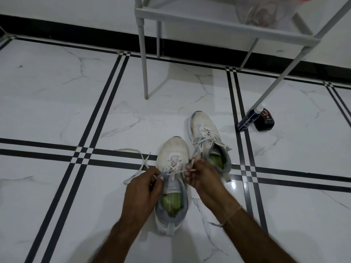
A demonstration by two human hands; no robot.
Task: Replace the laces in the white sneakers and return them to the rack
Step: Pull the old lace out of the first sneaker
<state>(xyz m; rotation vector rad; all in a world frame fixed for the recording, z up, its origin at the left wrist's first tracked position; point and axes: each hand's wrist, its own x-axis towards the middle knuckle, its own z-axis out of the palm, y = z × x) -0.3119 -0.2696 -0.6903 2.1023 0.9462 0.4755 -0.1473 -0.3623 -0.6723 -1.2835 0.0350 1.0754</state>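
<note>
Near of the white rack (209,21), the near sneaker (173,149) is set on the floor (76,111), just left of its laced mate (201,124). A lace end is pinched in each of the left hand (142,188) and the right hand (201,177). Both ends are best drawn evenly, so that the lace (175,164) lies flat.

I'm seeing the near sneaker (171,154) sitting on the floor (57,111) between my left hand (141,188) and right hand (201,177), its lace (143,163) trailing left, the far sneaker (204,133) lying just behind-right, the rack (190,19) standing behind, a bottle (247,120) lying by its right leg.
</note>
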